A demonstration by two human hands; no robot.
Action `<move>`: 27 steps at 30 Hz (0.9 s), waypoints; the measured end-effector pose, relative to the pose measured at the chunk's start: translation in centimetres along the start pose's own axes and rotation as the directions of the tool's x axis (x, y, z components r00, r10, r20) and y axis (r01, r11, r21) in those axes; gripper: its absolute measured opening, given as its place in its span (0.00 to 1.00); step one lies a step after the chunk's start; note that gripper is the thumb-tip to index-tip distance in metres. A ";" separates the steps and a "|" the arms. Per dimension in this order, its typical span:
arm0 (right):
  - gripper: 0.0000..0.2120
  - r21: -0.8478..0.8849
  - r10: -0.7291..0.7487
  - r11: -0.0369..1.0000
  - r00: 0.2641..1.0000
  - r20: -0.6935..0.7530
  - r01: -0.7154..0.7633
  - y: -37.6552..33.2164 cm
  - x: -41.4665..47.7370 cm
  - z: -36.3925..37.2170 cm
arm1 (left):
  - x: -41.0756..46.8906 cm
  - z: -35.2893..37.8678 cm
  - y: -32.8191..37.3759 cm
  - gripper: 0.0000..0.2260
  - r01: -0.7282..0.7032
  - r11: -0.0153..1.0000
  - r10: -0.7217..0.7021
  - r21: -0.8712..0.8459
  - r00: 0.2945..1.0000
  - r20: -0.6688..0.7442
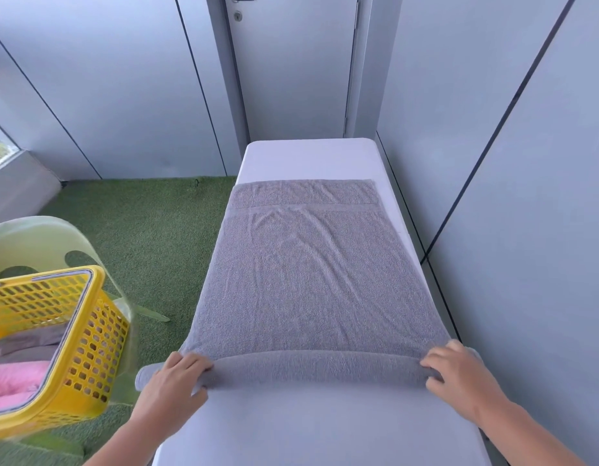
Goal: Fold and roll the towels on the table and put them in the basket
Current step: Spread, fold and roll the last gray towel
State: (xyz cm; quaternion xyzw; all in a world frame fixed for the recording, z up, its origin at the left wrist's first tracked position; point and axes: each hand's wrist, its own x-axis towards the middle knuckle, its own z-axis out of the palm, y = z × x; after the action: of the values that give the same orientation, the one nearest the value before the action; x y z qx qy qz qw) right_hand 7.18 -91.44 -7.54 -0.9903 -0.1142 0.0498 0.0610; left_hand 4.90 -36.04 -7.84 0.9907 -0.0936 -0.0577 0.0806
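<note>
A grey towel (308,270) lies flat along the white table (308,428), its near end turned into a low roll (311,368) across the table's width. My left hand (177,378) grips the roll's left end, fingers curled over it. At the roll's right end my right hand (459,371) grips the same way. The yellow basket (93,334) stands to the left on a pale green chair (32,243), holding a pink towel (19,381) and a grey one (26,344).
Green artificial turf (150,237) covers the floor left of the table. A grey wall (526,196) runs close along the table's right side, and a closed door (291,62) stands behind its far end.
</note>
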 end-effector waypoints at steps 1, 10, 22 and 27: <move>0.03 -0.005 0.009 1.000 1.000 0.011 -0.009 -0.1 0.3 0.0 | 0.2 0.0 0.1 0.14 0.014 1.000 -0.014 0.006 1.000 0.002; 0.08 0.048 0.162 0.984 0.974 0.161 -0.171 -0.5 1.0 -0.6 | 0.7 0.3 0.5 0.05 0.084 0.996 -0.084 -0.006 0.996 -0.025; 0.12 -0.025 0.021 0.999 0.999 0.032 -0.020 -0.5 0.8 -0.7 | -0.1 0.2 0.5 0.19 0.046 0.999 -0.047 0.009 0.998 0.035; 0.10 -0.022 0.084 0.996 0.978 0.193 -0.082 -0.9 1.6 -1.5 | 0.0 0.4 0.3 0.07 0.024 0.998 -0.024 0.055 1.000 0.011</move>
State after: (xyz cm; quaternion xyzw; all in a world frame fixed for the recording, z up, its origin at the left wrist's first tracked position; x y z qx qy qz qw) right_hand 8.66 -90.33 -6.10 -0.9851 -0.0785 0.1476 0.0407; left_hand 4.76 -36.39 -8.20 0.9932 -0.0837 -0.0617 0.0521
